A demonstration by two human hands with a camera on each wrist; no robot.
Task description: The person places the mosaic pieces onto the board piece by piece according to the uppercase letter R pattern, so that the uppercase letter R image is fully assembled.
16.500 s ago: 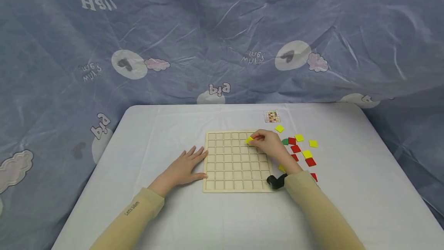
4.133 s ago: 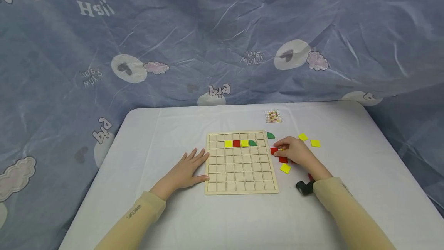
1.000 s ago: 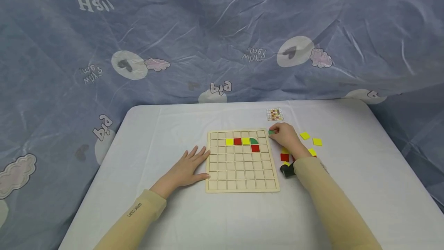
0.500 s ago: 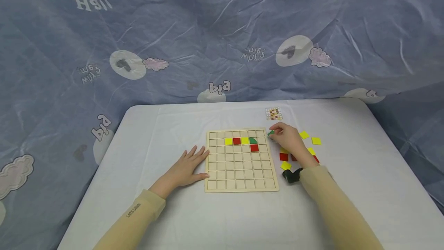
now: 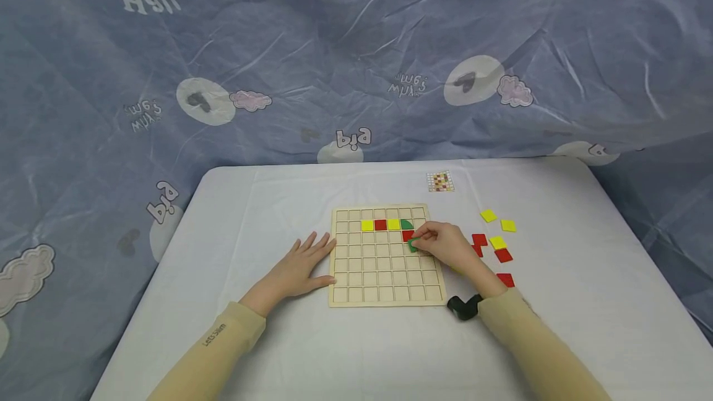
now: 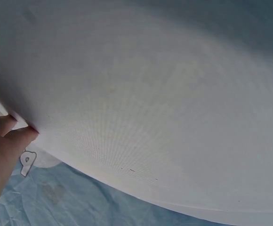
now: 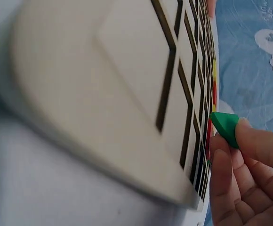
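Observation:
A wooden grid board (image 5: 356,280) lies on the white table. In its second row sit a yellow square (image 5: 367,225), a red square (image 5: 380,224), another yellow square (image 5: 393,224) and a green quarter-circle (image 5: 406,224); one more red square (image 5: 408,236) lies just below the green piece. My right hand (image 5: 448,247) pinches a second green quarter-circle tile (image 7: 226,126) between thumb and fingers, over the cells below that red square. Fingers spread flat, my left hand (image 5: 295,271) touches the board's left edge; in the left wrist view only some of its fingers (image 6: 21,136) show.
Loose yellow tiles (image 5: 488,215) and red tiles (image 5: 504,255) are scattered right of the board, some partly hidden by the right arm. A small printed grid card (image 5: 440,181) lies behind the board. A black device (image 5: 464,308) sits at the right wrist.
My right hand has carried the green quarter-circle from beside the board's upper right corner leftward and nearer, onto the grid. Earlier, a red square came onto the board. The left hand stays put.

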